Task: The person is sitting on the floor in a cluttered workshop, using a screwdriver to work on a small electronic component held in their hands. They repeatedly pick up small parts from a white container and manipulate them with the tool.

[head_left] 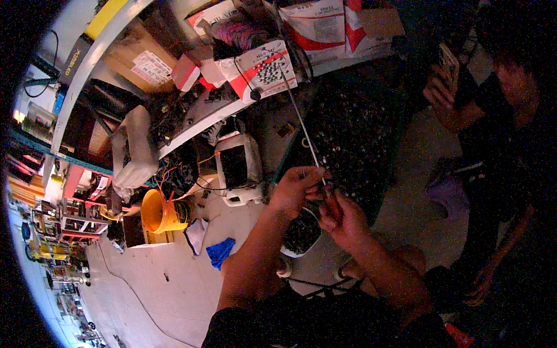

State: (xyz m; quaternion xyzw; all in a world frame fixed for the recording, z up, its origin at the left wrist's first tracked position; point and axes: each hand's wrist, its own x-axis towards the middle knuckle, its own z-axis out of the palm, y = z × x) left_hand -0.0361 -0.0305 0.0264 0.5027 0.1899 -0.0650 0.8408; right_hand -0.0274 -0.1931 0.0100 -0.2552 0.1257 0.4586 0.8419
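My right hand is closed round the red handle of a long screwdriver. The left hand pinches the shaft just above that handle. The thin metal shaft slants up and to the left, its tip close to a white and red box on the shelf. Many small metal pieces lie on that box; they are too small to name. Under and beyond my hands stands a dark green bin filled with small loose parts. A white container of dark bits sits below my hands.
The shelf edge runs across the upper left, loaded with cartons and cables. A white jug, a yellow bucket and a blue cloth are on the left. At right, another person's hand holds a phone.
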